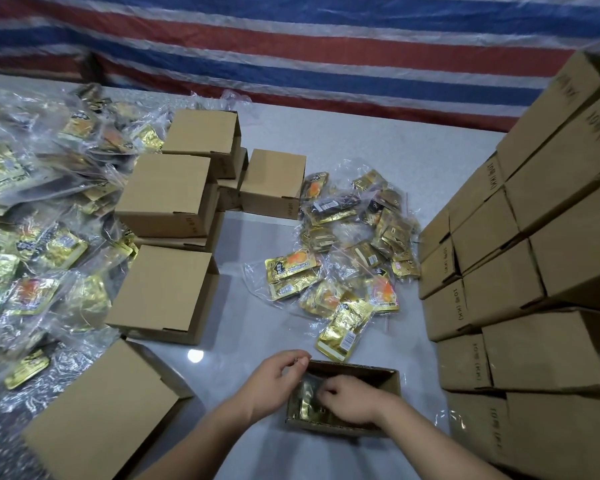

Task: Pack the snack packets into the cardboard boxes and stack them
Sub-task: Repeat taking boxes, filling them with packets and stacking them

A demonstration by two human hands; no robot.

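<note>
An open cardboard box stands on the table in front of me, with gold snack packets inside it. My right hand reaches down into the box and its curled fingers press on the packets. My left hand hovers at the box's left rim with fingers curled, thumb and fingertips close together; whether it pinches the clear wrapping is unclear. A loose heap of gold packets in clear bags lies just beyond the box.
Closed cardboard boxes are stacked high on the right. More closed boxes stand in the left middle, one near my left arm. A large pile of bagged packets covers the table's left side. A striped tarp hangs behind.
</note>
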